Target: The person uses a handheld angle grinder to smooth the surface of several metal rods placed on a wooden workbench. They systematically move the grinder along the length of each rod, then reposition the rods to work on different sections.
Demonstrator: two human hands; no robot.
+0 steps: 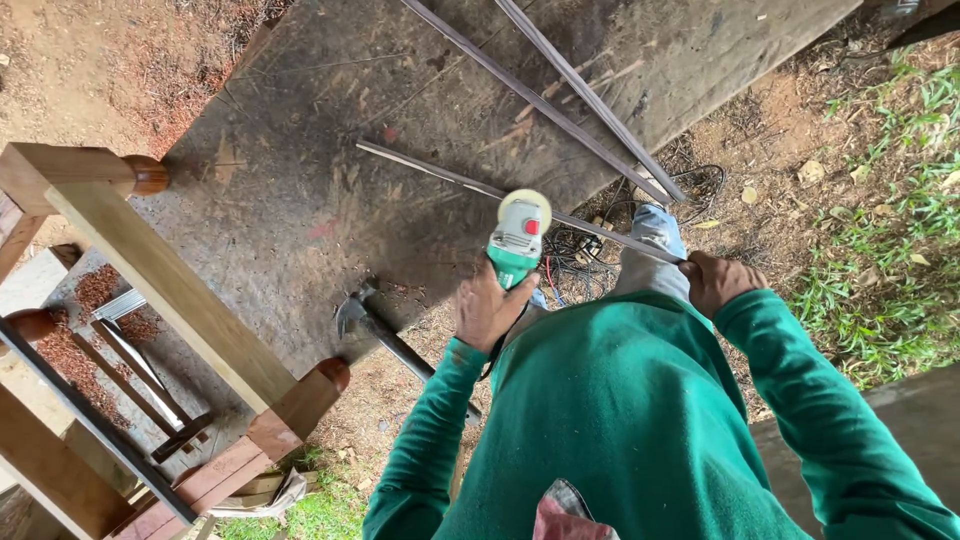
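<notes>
Green knit sleeves frame the view; left hand (pixel 487 310) wraps tight around a green plastic angle grinder (pixel 517 243), right hand (pixel 718 282) clenches a thin grey metal strip (pixel 480 186) lying across the rough, scuffed board (pixel 300 200).

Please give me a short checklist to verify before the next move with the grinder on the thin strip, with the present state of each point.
1. Left hand grips the green angle grinder: ok.
2. Right hand holds the near end of the thin strip: ok.
3. Strip lies supported on the big wooden slab: ok at the far part; the near end hangs free.
4. Disc running or stopped: cannot tell.
5. Gloves on hands: not ok, both bare.
6. Hammer and cables away from the disc: ok for the hammer, cables lie close.
</notes>
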